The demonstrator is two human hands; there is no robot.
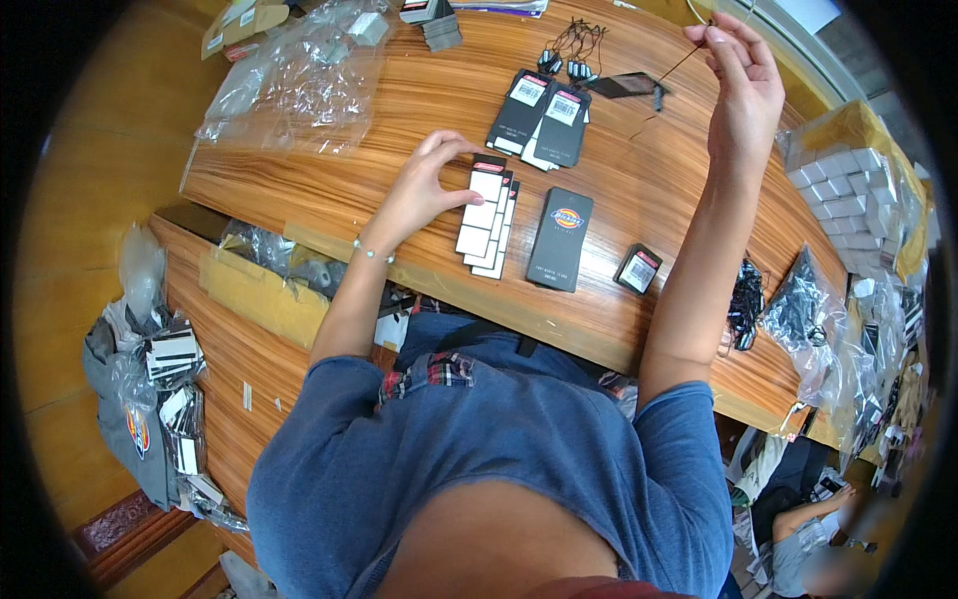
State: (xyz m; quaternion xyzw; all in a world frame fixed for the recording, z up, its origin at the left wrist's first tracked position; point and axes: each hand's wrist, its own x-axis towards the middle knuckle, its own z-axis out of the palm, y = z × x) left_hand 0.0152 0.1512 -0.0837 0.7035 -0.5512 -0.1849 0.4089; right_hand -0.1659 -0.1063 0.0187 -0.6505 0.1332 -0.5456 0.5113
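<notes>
L hand (424,190) is spread wide at the edge of the fanned white-panel tags (486,217) on the surface (649,195), prob. so the fan's steadied, tho whether anything's gripped can't be told. Dark cord (683,62) is pinched in the raised R hand (743,75), prob. so tangles are avoided, w/ black tags (559,127) stacked nearby, likely for quick reach.

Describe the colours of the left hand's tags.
White, black and red tags, best in the head view.
</notes>
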